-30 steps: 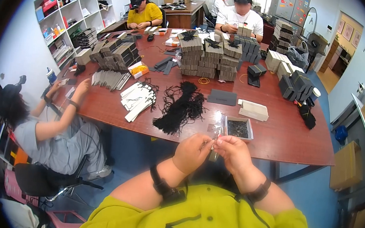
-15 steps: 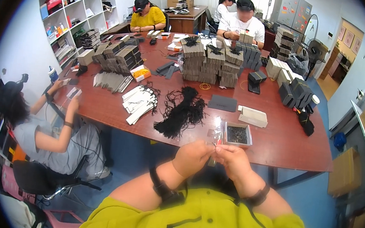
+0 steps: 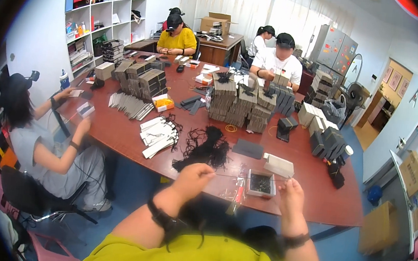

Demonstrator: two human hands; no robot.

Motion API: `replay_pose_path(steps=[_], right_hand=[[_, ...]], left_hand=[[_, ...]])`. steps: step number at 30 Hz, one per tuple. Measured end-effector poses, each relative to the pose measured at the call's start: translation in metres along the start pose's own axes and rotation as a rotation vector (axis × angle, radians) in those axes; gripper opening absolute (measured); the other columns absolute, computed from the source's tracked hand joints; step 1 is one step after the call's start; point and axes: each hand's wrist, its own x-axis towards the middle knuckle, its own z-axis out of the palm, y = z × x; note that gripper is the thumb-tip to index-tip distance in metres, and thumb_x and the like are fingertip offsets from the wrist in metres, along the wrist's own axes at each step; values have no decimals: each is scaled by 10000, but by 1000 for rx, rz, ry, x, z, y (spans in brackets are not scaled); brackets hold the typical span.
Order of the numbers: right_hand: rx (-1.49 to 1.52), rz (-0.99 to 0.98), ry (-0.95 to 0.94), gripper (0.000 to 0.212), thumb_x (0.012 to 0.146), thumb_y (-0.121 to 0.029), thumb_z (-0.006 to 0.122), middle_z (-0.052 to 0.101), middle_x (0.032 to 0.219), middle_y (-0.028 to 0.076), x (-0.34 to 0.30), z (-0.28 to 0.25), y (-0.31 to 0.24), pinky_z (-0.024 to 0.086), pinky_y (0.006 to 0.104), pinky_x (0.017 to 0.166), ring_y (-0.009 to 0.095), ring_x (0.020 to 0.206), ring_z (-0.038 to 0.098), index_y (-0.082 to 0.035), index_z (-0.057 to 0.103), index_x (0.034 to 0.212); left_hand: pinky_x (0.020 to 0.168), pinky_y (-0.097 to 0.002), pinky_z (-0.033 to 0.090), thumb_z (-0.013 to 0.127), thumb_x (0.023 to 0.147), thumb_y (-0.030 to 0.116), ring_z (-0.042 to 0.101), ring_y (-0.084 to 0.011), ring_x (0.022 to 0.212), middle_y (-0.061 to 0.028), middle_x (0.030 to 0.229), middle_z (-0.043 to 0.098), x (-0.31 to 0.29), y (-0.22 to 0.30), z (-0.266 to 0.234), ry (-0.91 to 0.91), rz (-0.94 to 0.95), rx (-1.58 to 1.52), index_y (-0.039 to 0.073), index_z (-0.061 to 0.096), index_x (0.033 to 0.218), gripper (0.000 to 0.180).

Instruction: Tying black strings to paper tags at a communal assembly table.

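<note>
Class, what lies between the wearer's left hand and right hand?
In the head view, a thin dark cord spans from the left hand to the right hand; an open white box on the table also shows between them.

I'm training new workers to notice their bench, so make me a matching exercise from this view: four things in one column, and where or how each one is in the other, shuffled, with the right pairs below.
Things
1. Cord
2. Tub
3. Black pile
4. Strips

Where or how
A. Heaped just beyond the left hand
B. Fanned out, left of the black pile
C. Stretched between the left hand and the right hand
D. Holding small dark bits

Right pairs: 1-C, 2-D, 3-A, 4-B
</note>
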Motion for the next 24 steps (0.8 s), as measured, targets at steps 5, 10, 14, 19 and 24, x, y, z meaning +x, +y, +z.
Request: replay_pose_path(steps=[5, 10, 14, 19, 24], right_hand=[[-12, -60, 106, 55, 916, -101, 501, 541, 791, 3, 0, -23, 1, 458, 267, 679, 106, 700, 519, -63, 538, 929], [-169, -62, 95, 29, 905, -88, 523, 534, 777, -11, -6, -10, 0, 462, 244, 674, 92, 685, 522, -61, 536, 902], [-578, -56, -113, 19, 890, -57, 539, 540, 775, -18, -21, 22, -11, 453, 216, 653, 66, 695, 532, -43, 537, 877], [-640, 43, -394, 28, 861, -37, 583, 566, 809, -18, -57, 86, -22, 434, 204, 659, 56, 727, 519, -16, 565, 865], [-585, 79, -506, 40, 875, -42, 573, 567, 836, -7, -66, 87, -5, 440, 199, 684, 46, 768, 520, -11, 557, 893]], left_hand=[[541, -193, 361, 614, 842, 102, 426, -38, 603, 49, 687, 510, 6, -16, -30, -2, -243, -188, 30, 599, 828, 75], [567, -195, 392, 624, 823, 57, 489, -62, 626, -5, 795, 555, 6, -14, -28, 37, -250, -608, 41, 588, 801, 45], [602, -201, 456, 642, 794, 30, 577, -105, 678, -69, 879, 606, 2, 8, -17, -83, -201, -690, 16, 586, 805, 59], [652, -235, 506, 636, 806, 4, 616, -132, 710, -71, 809, 607, -8, 39, 11, -362, -359, -737, -13, 522, 1010, 235], [681, -248, 508, 613, 836, 21, 610, -125, 723, -61, 809, 606, -22, 51, 31, -457, -376, -727, 3, 430, 1222, 428]])
